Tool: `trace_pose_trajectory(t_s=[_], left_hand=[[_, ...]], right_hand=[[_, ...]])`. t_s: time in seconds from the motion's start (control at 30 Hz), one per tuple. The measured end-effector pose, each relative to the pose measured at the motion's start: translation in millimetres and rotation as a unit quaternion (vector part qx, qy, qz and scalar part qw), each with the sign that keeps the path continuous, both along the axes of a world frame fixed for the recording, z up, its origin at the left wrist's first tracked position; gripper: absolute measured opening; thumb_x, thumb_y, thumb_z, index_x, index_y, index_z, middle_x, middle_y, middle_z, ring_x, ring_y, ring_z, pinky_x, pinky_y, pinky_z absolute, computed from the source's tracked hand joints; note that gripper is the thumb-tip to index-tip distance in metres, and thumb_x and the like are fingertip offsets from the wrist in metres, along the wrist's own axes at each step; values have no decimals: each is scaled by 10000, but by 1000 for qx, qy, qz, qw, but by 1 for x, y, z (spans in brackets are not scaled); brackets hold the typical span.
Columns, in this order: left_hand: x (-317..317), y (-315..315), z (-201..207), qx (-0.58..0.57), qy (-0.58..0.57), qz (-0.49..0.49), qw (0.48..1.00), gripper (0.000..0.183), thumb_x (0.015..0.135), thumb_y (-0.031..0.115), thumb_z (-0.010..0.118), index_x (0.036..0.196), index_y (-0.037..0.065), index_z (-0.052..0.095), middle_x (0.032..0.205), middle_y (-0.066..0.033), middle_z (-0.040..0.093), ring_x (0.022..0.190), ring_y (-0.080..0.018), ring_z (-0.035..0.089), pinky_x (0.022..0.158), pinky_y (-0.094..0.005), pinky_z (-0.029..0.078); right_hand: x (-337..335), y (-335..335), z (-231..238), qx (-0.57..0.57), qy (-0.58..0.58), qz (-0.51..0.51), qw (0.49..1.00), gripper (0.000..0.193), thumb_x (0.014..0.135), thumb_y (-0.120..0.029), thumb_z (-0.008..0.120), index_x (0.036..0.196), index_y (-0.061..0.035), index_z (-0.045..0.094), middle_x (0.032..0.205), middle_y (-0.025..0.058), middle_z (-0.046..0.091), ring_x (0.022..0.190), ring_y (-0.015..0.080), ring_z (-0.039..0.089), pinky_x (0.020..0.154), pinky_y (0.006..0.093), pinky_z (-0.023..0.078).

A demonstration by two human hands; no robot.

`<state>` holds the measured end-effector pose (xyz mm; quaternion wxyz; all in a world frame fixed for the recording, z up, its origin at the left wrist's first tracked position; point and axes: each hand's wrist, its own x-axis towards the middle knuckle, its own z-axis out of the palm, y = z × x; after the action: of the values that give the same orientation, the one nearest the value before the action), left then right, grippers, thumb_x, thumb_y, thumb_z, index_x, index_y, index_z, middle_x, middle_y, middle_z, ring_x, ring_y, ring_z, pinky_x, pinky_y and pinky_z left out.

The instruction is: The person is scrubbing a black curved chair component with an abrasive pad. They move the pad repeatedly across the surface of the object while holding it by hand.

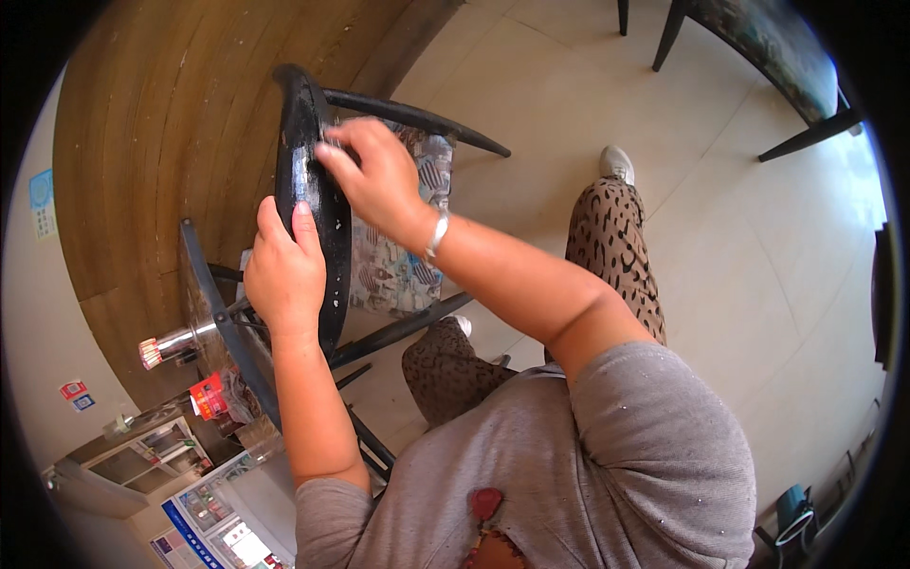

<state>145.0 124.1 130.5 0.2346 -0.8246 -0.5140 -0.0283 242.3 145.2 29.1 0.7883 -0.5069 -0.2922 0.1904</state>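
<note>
A black chair back point(336, 256) with a curved top rail stands in front of me, its surface worn and marked by a shiny pale strip point(301, 175). My left hand point(286, 280) is closed around the rail, the thumb pressed on it at the lower end of that strip. Over the rail's inner side, my right hand point(384, 180) has its fingers curled, with thumb and forefinger close together at the surface. Its fingertips are slightly blurred, and whatever they hold is too small to make out. Beyond the rail lies the chair's patterned seat point(393, 280).
Wood panelling point(142, 199) rises close on the left. A clear holder of thin sticks point(180, 343) and a red packet point(210, 396) lie at lower left, past a dark bar point(204, 275). Another chair point(758, 43) stands at far right on the tiled floor point(749, 256).
</note>
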Motion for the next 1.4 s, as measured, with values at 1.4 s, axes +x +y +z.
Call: trace_pose_trajectory(t_s=[1.4], left_hand=[[-3,0,1,-11,-26,1,1000,444,920,400,417,1167,40,500,899,-189,637,780,-377,614,650,-452,488]], right_hand=[[31,20,0,-39,102,213,971,217,787,-178,670,922,-10,655,840,68,650,779,137,580,744,274,462]])
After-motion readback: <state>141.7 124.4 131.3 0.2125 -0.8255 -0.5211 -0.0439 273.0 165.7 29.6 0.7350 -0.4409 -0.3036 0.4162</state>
